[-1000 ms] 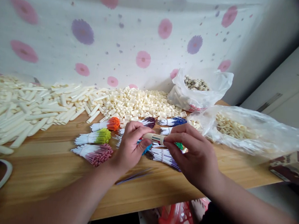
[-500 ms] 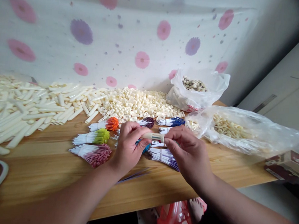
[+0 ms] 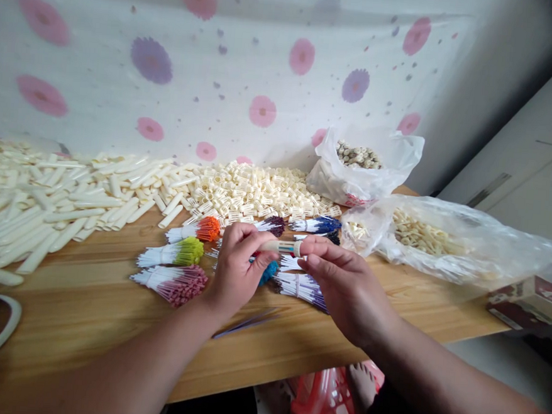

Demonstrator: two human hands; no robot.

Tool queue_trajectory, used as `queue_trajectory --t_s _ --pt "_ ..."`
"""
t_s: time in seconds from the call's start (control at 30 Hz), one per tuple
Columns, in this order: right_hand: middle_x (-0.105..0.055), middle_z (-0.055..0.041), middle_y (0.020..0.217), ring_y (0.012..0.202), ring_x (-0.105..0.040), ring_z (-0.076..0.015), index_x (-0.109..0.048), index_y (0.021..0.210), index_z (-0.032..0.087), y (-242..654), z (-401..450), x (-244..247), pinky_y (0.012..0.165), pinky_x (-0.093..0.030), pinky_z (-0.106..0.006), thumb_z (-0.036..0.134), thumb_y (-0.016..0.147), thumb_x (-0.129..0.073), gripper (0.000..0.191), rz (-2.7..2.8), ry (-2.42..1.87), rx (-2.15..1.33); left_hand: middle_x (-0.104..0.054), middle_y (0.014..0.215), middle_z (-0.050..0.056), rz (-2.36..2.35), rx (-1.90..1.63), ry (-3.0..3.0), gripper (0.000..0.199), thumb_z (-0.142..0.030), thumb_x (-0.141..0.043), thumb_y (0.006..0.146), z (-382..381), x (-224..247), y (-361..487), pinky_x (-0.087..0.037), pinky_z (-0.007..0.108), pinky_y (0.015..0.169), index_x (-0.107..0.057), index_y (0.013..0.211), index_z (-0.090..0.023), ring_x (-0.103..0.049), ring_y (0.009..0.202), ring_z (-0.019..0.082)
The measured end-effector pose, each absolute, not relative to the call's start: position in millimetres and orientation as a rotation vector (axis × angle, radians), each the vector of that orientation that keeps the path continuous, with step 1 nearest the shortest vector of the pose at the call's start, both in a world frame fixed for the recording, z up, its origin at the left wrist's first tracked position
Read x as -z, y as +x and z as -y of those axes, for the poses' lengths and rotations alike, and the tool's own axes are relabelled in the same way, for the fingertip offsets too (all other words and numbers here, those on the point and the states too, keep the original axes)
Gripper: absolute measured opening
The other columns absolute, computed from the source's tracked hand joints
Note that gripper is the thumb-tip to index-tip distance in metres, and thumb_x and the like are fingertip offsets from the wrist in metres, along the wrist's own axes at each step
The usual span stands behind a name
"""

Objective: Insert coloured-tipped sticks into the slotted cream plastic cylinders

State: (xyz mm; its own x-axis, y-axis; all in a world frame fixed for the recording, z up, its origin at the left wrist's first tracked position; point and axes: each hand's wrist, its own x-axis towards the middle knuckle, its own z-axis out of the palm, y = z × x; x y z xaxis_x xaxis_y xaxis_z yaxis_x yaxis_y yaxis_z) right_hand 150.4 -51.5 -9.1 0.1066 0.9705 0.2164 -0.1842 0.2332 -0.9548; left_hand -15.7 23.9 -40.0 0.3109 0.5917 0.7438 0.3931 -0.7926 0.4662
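A cream pen barrel [image 3: 282, 247] with coloured lines at its slotted part lies level between my two hands. My left hand [image 3: 241, 261] pinches its left end between thumb and fingers. At the other end, the fingertips of my right hand [image 3: 337, 274] close on the barrel's tip. Bundles of refills lie beneath and around the hands: orange [image 3: 207, 229], yellow-green [image 3: 188, 252] and pink [image 3: 188, 286] on the left, blue [image 3: 326, 225] and purple [image 3: 301, 287] on the right. A turquoise bundle [image 3: 268, 273] shows partly between the hands.
Long cream tubes [image 3: 68, 199] are heaped at the back left, short slotted pieces [image 3: 253, 189] at the back middle. Two plastic bags [image 3: 397, 152] [image 3: 495, 241] of small parts stand on the right, near a box [image 3: 529, 302]. Loose thin refills [image 3: 246, 323] lie near the front edge.
My right fingers have shifted slightly on the barrel's right end, and the thumb sits lower. The barrel has moved slightly up and left, with its coloured lines showing more clearly.
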Motion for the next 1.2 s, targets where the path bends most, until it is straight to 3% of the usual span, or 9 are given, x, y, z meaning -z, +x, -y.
queue_trajectory --t_s 0.2,0.37,0.5,0.63,0.73,0.83,0.93,1.07,1.2 --pt "-0.062 -0.0064 0.092 0.087 -0.058 -0.0165 -0.068 0.089 0.018 197 48 0 0.079 -0.046 -0.032 0.019 0.085 -0.056 0.014 1.840 -1.212 -0.230 -0.051 0.077 0.002 -0.749 -1.136 2.040 0.029 -0.044 -0.040 0.091 -30 52 -9 -0.044 0.029 0.067 -0.054 0.088 -0.019 -0.051 0.072 0.015" --pt "-0.062 -0.0044 0.081 0.073 -0.056 -0.0143 -0.066 0.082 0.016 224 60 14 0.067 -0.043 -0.026 0.017 0.085 -0.053 0.013 2.358 -1.537 -0.194 -0.047 0.065 -0.002 -0.639 -0.873 1.985 0.031 -0.050 -0.046 0.087 -19 52 -5 -0.039 0.025 0.056 -0.049 0.082 -0.019 -0.045 0.060 0.012" --pt "-0.059 -0.0047 0.084 0.077 -0.054 -0.0150 -0.064 0.083 0.017 223 65 26 0.068 -0.041 -0.025 0.020 0.085 -0.055 0.010 2.390 -1.645 -0.091 -0.052 0.062 -0.002 -0.728 -0.748 2.158 0.021 -0.034 -0.057 0.083 -10 46 0 -0.039 0.024 0.055 -0.053 0.069 -0.018 -0.048 0.057 0.012" --pt "-0.058 -0.0058 0.085 0.081 -0.052 -0.0167 -0.062 0.081 0.016 214 65 33 0.069 -0.037 -0.026 0.021 0.088 -0.051 0.014 2.443 -1.701 0.091 -0.066 0.082 0.002 -0.564 -0.683 2.230 0.007 -0.017 -0.055 0.081 -4 44 5 -0.048 0.028 0.069 -0.061 0.079 -0.018 -0.061 0.076 0.016" --pt "-0.059 -0.0068 0.083 0.077 -0.050 -0.0174 -0.060 0.076 0.015 208 64 37 0.064 -0.033 -0.028 0.019 0.090 -0.046 0.019 2.498 -1.712 0.278 -0.066 0.097 0.005 -0.403 -0.606 2.325 0.016 -0.007 -0.052 0.077 -2 46 6 -0.048 0.031 0.079 -0.061 0.083 -0.019 -0.061 0.090 0.018" --pt "-0.059 -0.0069 0.081 0.073 -0.049 -0.0182 -0.059 0.077 0.016 203 63 39 0.061 -0.030 -0.030 0.018 0.089 -0.047 0.018 2.526 -1.727 0.374 -0.064 0.092 0.005 -0.370 -0.476 2.425 0.022 -0.001 -0.048 0.074 -2 49 6 -0.047 0.029 0.075 -0.058 0.084 -0.018 -0.060 0.085 0.017" --pt "-0.059 -0.0072 0.082 0.075 -0.050 -0.0193 -0.058 0.080 0.015 204 62 37 0.064 -0.031 -0.031 0.018 0.088 -0.046 0.015 2.514 -1.785 0.362 -0.065 0.085 0.003 -0.384 -0.441 2.451 0.026 0.000 -0.044 0.073 -4 52 4 -0.045 0.028 0.072 -0.057 0.086 -0.019 -0.060 0.082 0.016" --pt "-0.058 -0.0099 0.086 0.079 -0.051 -0.0207 -0.057 0.084 0.013 220 64 19 0.066 -0.033 -0.031 0.014 0.091 -0.040 0.019 2.508 -1.833 0.418 -0.066 0.099 0.005 -0.393 -0.461 2.444 0.026 -0.001 -0.046 0.074 -7 54 2 -0.045 0.031 0.079 -0.059 0.088 -0.019 -0.061 0.092 0.019" --pt "-0.054 -0.0065 0.083 0.068 -0.048 -0.0143 -0.055 0.082 0.015 241 72 -9 0.060 -0.033 -0.026 0.014 0.092 -0.040 0.018 2.405 -1.811 0.213 -0.067 0.097 0.005 -0.475 -0.531 2.309 0.016 -0.008 -0.050 0.077 -6 48 2 -0.046 0.030 0.078 -0.061 0.082 -0.018 -0.061 0.091 0.019"
